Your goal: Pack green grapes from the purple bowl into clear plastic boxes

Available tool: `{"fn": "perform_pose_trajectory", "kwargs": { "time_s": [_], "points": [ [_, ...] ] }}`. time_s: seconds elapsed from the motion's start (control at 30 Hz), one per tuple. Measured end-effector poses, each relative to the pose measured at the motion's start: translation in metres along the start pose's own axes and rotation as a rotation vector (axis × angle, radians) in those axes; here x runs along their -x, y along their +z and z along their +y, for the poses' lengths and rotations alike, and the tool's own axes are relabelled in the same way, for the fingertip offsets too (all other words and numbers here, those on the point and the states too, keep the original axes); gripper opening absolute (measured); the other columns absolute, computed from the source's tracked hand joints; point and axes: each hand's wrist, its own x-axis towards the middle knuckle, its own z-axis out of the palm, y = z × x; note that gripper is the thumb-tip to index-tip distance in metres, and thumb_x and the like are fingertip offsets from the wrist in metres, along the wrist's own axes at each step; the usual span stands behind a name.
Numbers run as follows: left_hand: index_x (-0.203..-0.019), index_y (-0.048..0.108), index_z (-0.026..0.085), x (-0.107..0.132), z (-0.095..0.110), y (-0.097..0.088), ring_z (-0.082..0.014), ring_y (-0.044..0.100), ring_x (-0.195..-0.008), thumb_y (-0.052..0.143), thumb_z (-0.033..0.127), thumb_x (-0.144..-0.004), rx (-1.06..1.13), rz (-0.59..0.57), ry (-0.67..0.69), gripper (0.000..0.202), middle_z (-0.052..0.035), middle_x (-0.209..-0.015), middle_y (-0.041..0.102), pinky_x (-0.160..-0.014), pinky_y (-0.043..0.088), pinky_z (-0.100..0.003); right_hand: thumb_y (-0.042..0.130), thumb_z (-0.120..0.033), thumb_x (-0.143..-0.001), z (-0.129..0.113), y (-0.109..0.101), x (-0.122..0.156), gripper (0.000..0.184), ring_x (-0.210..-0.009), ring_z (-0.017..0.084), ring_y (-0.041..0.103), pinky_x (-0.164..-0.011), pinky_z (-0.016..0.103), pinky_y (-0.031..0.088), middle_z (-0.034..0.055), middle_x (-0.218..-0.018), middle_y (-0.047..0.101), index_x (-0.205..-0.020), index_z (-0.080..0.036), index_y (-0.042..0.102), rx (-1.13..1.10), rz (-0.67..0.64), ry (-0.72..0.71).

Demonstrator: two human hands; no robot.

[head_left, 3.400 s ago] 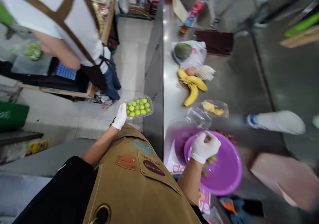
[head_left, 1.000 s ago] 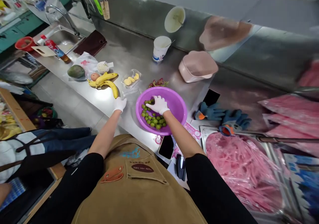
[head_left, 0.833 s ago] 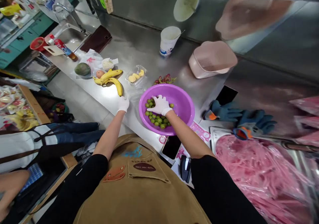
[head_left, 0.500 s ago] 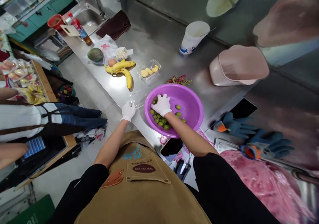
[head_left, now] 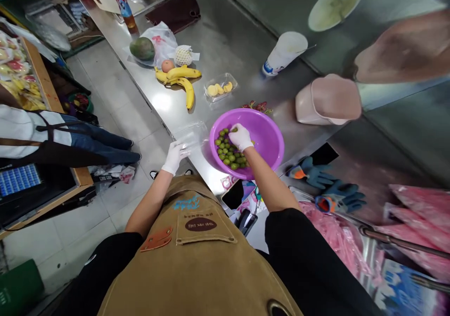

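A purple basin (head_left: 269, 140) sits on the steel counter (head_left: 225, 48) and holds several small green fruits (head_left: 228, 153). My right hand (head_left: 241, 136), in a white glove, is down in the basin with its fingers curled over the fruits. My left hand (head_left: 175, 155), also gloved, grips the near corner of an empty clear plastic tray (head_left: 191, 134) at the counter's front edge, just left of the basin.
Bananas (head_left: 183, 79), a mango (head_left: 142, 48), a clear box of yellow pieces (head_left: 220, 87), a white cup (head_left: 284, 52) and a pink container (head_left: 328, 100) stand on the counter. Blue work gloves (head_left: 325, 184) and a phone (head_left: 232, 195) lie right of the basin. Another person (head_left: 52, 138) stands at the left.
The full tray in my left hand is gone; it now holds an empty one at the counter edge. My right hand has shifted over the fruits and curled. The view has tilted.
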Motion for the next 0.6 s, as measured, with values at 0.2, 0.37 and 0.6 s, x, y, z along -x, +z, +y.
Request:
{"fn": "perform_pose_trajectory", "kwargs": {
  "time_s": [0.2,0.37,0.6],
  "points": [
    [-0.120,0.055,0.027,0.031,-0.001,-0.008,-0.0188,0.081,-0.093,0.073,0.042,-0.096,0.069,-0.051,0.083,0.033,-0.0064,-0.118,0.077,-0.086,0.069,-0.037,0.057,-0.021,-0.088,-0.071,-0.008,0.074,0.020,-0.098,0.025,0.063,-0.097,0.040,0.055,0.0067,-0.106,0.071,-0.106,-0.023,0.063,-0.140,0.126,-0.334],
    [-0.126,0.057,0.026,0.040,-0.018,-0.005,-0.0206,0.082,-0.097,0.052,0.065,-0.108,0.084,-0.073,0.127,0.043,-0.0108,-0.118,0.078,-0.082,0.069,-0.034,0.069,-0.032,-0.094,-0.152,0.048,0.113,0.025,-0.104,0.026,0.067,-0.100,0.042,0.056,0.0104,-0.123,0.067,-0.116,-0.021,0.069,0.054,-0.134,-0.479],
    [-0.129,0.060,0.023,0.025,-0.029,-0.001,-0.0190,0.081,-0.083,0.049,0.078,-0.104,0.059,-0.066,0.182,0.061,-0.0114,-0.111,0.079,-0.069,0.067,-0.029,0.063,-0.037,-0.101,-0.096,0.025,0.105,0.028,-0.113,0.026,0.070,-0.109,0.045,0.055,0.0092,-0.122,0.075,-0.123,-0.023,0.072,-0.165,0.175,-0.435]
  ]
}}
